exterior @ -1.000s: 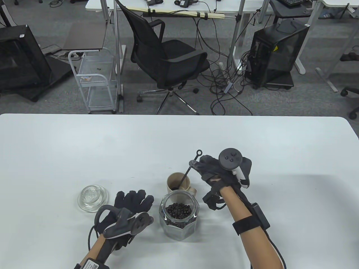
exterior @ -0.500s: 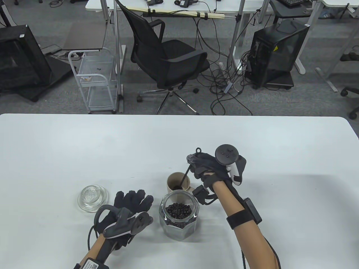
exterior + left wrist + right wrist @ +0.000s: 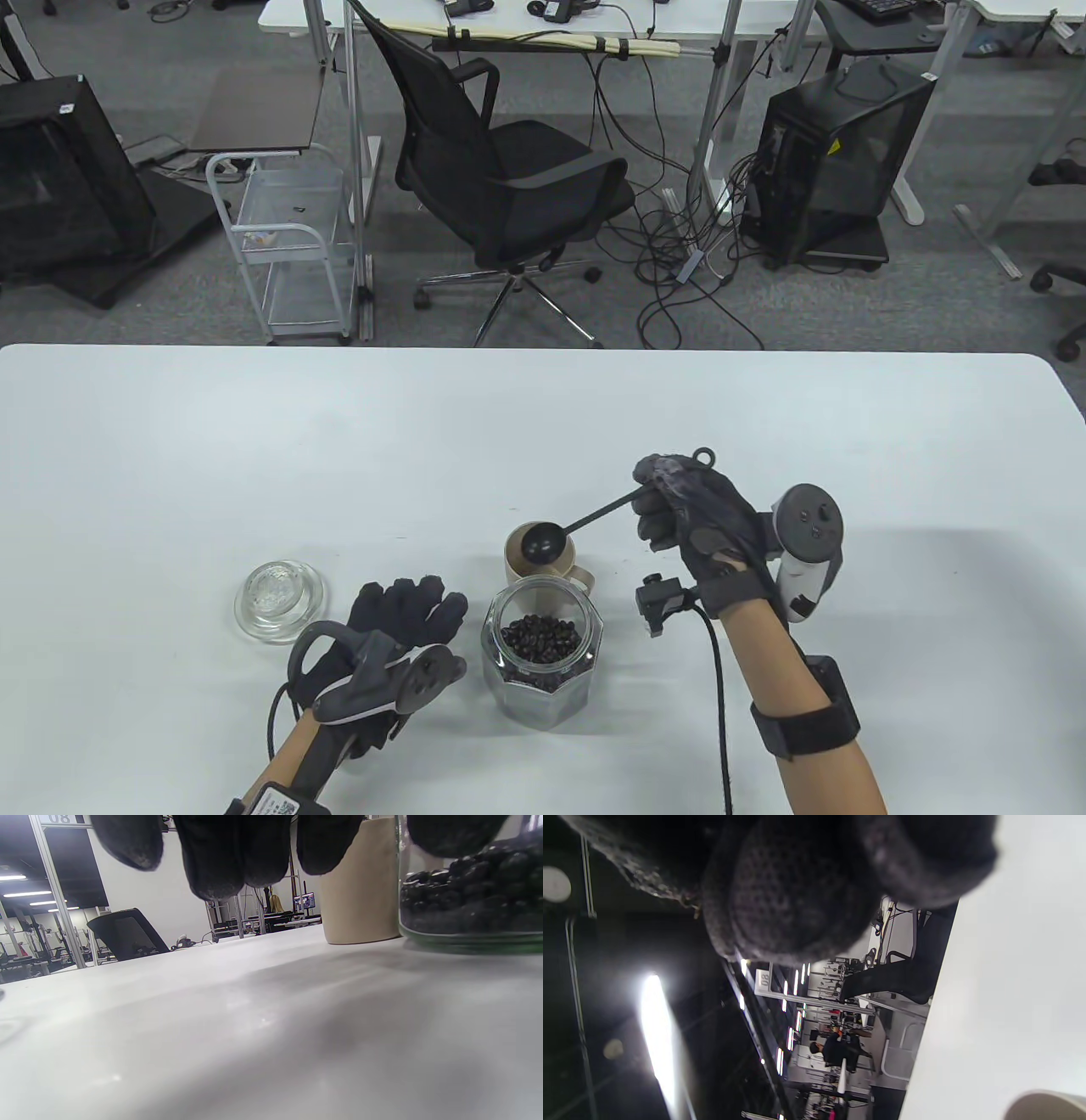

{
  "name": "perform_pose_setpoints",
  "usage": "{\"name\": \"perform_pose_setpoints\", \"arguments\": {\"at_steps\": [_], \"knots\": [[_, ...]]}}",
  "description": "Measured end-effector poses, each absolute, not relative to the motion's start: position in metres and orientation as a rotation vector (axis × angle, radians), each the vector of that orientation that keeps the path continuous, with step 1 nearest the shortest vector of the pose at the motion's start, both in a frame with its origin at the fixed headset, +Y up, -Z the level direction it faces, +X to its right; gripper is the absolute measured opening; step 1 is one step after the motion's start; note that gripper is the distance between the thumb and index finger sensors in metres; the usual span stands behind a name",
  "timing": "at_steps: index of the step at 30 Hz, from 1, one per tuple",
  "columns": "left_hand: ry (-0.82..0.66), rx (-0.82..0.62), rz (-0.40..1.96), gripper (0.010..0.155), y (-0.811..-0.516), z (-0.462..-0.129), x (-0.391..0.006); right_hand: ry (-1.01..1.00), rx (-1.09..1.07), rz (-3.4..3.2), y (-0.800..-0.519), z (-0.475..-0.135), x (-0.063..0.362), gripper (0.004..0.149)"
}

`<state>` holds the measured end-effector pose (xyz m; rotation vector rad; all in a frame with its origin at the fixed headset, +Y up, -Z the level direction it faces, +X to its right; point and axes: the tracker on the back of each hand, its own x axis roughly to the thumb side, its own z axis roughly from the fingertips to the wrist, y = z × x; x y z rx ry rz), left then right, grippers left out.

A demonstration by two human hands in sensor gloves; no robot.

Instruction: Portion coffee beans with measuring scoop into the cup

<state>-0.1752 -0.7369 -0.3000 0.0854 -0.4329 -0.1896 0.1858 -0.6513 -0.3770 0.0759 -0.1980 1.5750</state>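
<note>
A beige cup point(image 3: 515, 544) stands just behind an open glass jar point(image 3: 543, 671) of coffee beans point(image 3: 540, 638). My right hand point(image 3: 691, 509) grips the handle of a black measuring scoop point(image 3: 543, 541), whose bowl hangs over the cup's mouth. My left hand point(image 3: 405, 611) lies flat on the table left of the jar, fingers straight, holding nothing. In the left wrist view the fingertips point(image 3: 220, 861) hang above the table, with the cup point(image 3: 360, 891) and the jar point(image 3: 471, 899) ahead to the right. The right wrist view shows curled fingers point(image 3: 797, 891) and the cup's rim point(image 3: 1048, 1105).
The glass lid point(image 3: 280, 598) of the jar lies on the table left of my left hand. The white table point(image 3: 254, 441) stretches wide behind the cup. An office chair point(image 3: 501, 170) and a wire cart point(image 3: 288, 246) stand beyond the far edge.
My right hand has swung to the right and turned, lifting the scoop from steep inside the cup to nearly level, its bowl now above the rim. The left hand has stayed put.
</note>
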Motion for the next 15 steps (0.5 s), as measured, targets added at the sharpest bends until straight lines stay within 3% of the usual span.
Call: {"name": "perform_pose_setpoints", "arguments": {"at_steps": [6,10,15], "knots": [[-0.441,0.098,-0.188,0.073,-0.738,-0.299,-0.174,-0.066,0.035,1.436,-0.671,-0.353,0.203,0.045],[-0.447,0.096,-0.201,0.073,-0.739,-0.298,-0.172,0.039,0.002,1.391,-0.685,-0.353,0.204,0.045],[-0.444,0.118,-0.190,0.073,-0.735,-0.297,-0.173,0.032,-0.009,1.424,-0.689,-0.354,0.203,0.045]]}}
